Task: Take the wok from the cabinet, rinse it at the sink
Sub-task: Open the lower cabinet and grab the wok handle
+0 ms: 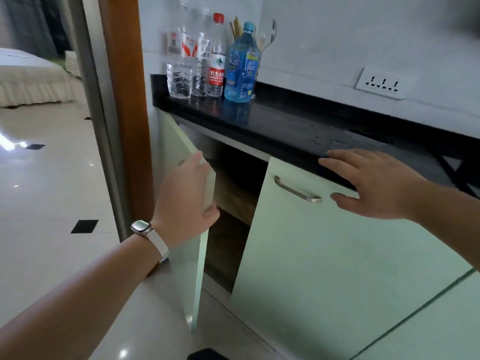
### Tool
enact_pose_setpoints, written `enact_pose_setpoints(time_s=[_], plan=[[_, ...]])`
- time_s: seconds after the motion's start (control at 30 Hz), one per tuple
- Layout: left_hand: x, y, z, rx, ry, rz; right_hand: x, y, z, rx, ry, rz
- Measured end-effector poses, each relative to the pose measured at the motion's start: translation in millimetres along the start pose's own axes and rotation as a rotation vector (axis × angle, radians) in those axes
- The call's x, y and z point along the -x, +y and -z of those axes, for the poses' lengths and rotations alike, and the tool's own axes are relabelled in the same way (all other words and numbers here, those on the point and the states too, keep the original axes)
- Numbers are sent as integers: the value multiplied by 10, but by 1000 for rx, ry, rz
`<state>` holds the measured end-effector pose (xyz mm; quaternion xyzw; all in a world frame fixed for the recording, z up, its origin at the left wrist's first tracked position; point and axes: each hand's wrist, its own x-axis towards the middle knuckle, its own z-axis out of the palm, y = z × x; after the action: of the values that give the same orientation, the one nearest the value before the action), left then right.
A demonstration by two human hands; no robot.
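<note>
so the wok (pixel 241 175) is just a dark rounded shape in the shadow, mid frame, sitting on the wooden upper shelf (pixel 233 198) inside the cabinet (pixel 226 245). can't make out its handle or much else, it's too dark in there.

the left door (pixel 197 268) is swung open toward the camera. the left hand (pixel 185 198) holds it by the free edge, fingers wrapped round the front and thumb hooked on the inner side. there's a watch (pixel 141 227) with a pale strap on that wrist.

the right hand (pixel 376 183) is spread with straight fingers, holding nothing, at right of centre, over the front edge of the black surface (pixel 285 120). can't tell if it actually touches. just below it is the right door (pixel 337 255), closed, with its metal handle (pixel 296 190) just left of the thumb.

at the back left of the surface, top centre of the frame, stand two clear bottles (pixel 180 61), a red-capped bottle (pixel 217 61) and a blue bottle (pixel 241 66), with some utensils (pixel 270 32) behind. a wall socket (pixel 381 83) sits upper right. far left there's glossy tiled floor (pixel 52 190) and a bed (pixel 33 79).
</note>
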<state>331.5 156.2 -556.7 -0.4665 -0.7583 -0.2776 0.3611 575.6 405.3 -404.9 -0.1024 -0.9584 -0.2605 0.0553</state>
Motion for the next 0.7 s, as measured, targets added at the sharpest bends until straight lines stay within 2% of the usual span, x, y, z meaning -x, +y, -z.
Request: enact_pose_setpoints(time_s=[0.2, 0.5, 0.7], plan=[[240, -476, 436, 46, 37, -114, -775, -484, 14, 10, 137, 189], [461, -1164, 1234, -288, 21, -123, -1667, -869, 44, 55, 180, 317], [597, -1593, 1443, -495, -55, 1, -1956, -1014, 0, 117, 244, 373]])
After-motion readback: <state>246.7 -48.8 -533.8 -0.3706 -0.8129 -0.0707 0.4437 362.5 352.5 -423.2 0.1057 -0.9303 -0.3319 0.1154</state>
